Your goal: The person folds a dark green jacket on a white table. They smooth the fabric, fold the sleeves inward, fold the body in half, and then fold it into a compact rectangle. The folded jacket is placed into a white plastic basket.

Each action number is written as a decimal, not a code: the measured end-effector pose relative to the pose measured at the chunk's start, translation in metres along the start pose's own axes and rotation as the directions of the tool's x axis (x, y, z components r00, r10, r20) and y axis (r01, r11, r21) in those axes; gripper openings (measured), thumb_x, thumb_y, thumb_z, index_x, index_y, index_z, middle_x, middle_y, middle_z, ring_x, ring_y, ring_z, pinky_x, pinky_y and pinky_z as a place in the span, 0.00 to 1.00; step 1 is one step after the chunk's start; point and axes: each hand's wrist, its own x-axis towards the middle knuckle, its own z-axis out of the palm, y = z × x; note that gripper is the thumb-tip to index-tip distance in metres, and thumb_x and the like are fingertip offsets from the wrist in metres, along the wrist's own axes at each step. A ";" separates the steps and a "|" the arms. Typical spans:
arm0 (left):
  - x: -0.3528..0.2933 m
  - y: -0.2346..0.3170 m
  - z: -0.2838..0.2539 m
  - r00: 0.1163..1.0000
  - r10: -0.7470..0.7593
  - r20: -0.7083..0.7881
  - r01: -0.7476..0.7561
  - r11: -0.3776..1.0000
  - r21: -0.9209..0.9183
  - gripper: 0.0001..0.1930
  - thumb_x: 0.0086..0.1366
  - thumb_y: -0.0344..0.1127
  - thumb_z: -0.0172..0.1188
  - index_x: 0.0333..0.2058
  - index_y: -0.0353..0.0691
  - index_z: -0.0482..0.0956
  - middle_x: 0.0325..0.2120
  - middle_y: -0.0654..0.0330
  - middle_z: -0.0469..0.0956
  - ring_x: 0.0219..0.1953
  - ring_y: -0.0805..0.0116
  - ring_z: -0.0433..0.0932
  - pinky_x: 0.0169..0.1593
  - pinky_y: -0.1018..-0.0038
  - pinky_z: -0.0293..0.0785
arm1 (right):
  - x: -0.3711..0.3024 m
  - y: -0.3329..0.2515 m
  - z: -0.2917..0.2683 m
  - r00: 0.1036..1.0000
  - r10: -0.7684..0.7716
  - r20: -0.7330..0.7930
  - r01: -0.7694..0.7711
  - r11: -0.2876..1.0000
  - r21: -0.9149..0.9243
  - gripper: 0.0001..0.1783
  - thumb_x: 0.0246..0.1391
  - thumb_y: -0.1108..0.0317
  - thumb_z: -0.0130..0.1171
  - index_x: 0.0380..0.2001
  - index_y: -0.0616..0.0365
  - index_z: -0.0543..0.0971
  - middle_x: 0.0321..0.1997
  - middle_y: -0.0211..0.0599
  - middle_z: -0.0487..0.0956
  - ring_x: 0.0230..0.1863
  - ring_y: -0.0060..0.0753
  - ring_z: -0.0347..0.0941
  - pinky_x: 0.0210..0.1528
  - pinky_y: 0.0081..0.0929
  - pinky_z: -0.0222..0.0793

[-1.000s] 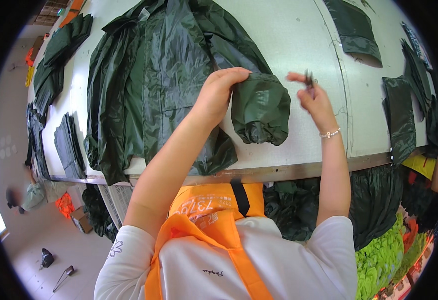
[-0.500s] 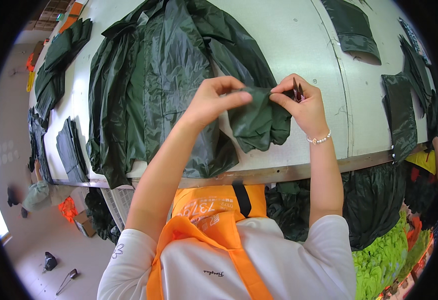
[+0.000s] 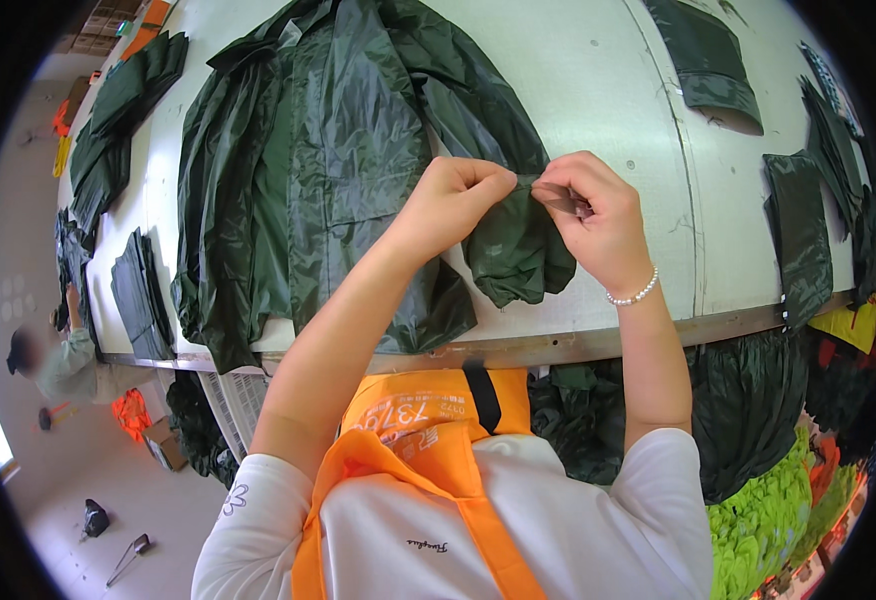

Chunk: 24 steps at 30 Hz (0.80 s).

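Note:
A dark green waterproof jacket [image 3: 358, 150] lies spread on the table in front of me, its front partly unfastened. The bunched end of its right-hand sleeve [image 3: 518, 250] is lifted between my hands. With thumb and finger, my left hand [image 3: 450, 205] pinches the upper edge of that sleeve; any thread there is too fine to make out. Closed round small dark thread snips [image 3: 561, 200], my right hand [image 3: 603, 212] is just right of the left fingertips. The snips' blades point left at the sleeve edge, and their handles are mostly hidden in the palm.
Folded dark green garments lie along the table's left side [image 3: 143, 295] and right side [image 3: 800, 240]. Below the front metal edge [image 3: 558, 347] hang dark garments [image 3: 743, 415], with lime-green ones [image 3: 763, 530] beneath. Another person [image 3: 68, 365] is at the far left.
The snips in my right hand have swung from pointing up to pointing left at the sleeve edge. My left fingers have moved slightly right and closed into a pinch. The person at left has shifted.

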 end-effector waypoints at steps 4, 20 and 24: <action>0.004 -0.002 0.000 0.996 0.067 0.061 -0.071 0.995 0.070 0.09 0.59 0.31 0.56 0.34 0.33 0.80 0.22 0.70 0.74 0.25 0.86 0.66 0.29 0.86 0.62 | 0.000 -0.002 0.003 0.999 0.051 -0.016 -0.051 0.998 -0.020 0.09 0.44 0.83 0.57 0.31 0.61 0.73 0.29 0.34 0.75 0.25 0.26 0.71 0.30 0.19 0.69; 0.007 0.001 0.000 0.995 0.059 -0.083 -0.071 0.986 -0.151 0.06 0.61 0.32 0.58 0.33 0.36 0.76 0.28 0.68 0.76 0.33 0.84 0.71 0.39 0.86 0.66 | 0.001 -0.006 -0.013 0.952 0.260 0.163 -0.267 0.963 0.025 0.10 0.56 0.66 0.55 0.31 0.61 0.71 0.27 0.35 0.74 0.27 0.27 0.68 0.32 0.23 0.65; 0.008 -0.001 0.002 0.994 0.083 -0.072 -0.091 0.989 -0.119 0.07 0.62 0.33 0.57 0.34 0.35 0.76 0.29 0.68 0.76 0.33 0.85 0.71 0.39 0.86 0.65 | 0.009 -0.007 -0.012 0.957 0.220 0.191 -0.222 0.975 -0.008 0.09 0.55 0.67 0.56 0.29 0.61 0.71 0.25 0.35 0.73 0.25 0.28 0.67 0.30 0.23 0.65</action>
